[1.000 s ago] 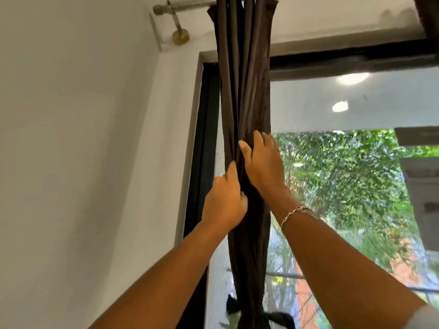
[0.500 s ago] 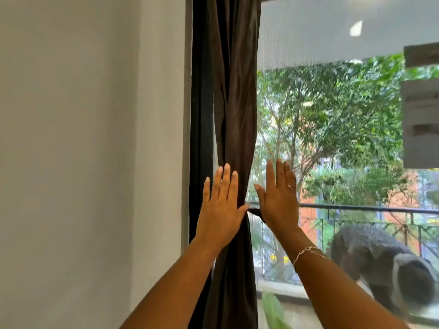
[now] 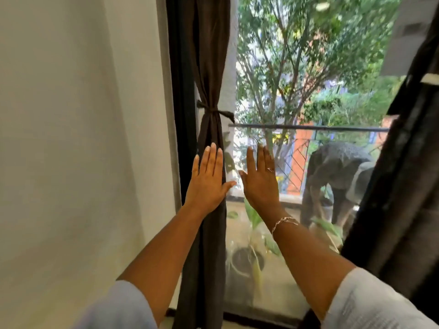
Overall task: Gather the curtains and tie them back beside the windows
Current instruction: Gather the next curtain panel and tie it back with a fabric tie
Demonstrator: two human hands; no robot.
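Note:
A dark brown curtain (image 3: pixel 210 67) hangs gathered at the left edge of the window (image 3: pixel 308 91). A dark tie (image 3: pixel 213 111) cinches it at mid height, with one loose end sticking out to the right. My left hand (image 3: pixel 207 179) is flat with straight fingers in front of the curtain below the tie; whether it touches the cloth I cannot tell. My right hand (image 3: pixel 260 179) is held flat beside it, in front of the glass, apart from the curtain. A second dark curtain (image 3: pixel 403 186) hangs ungathered at the right edge.
A white wall (image 3: pixel 83 138) fills the left side, next to the black window frame (image 3: pixel 180 115). Beyond the glass are a balcony railing (image 3: pixel 308 127), a bent-over person (image 3: pixel 337 176), potted plants (image 3: pixel 249 257) and trees.
My view has dropped from the curtain rod down to the tied middle of the curtain. Both hands let go of the folds, slid down below the tie and are now flat.

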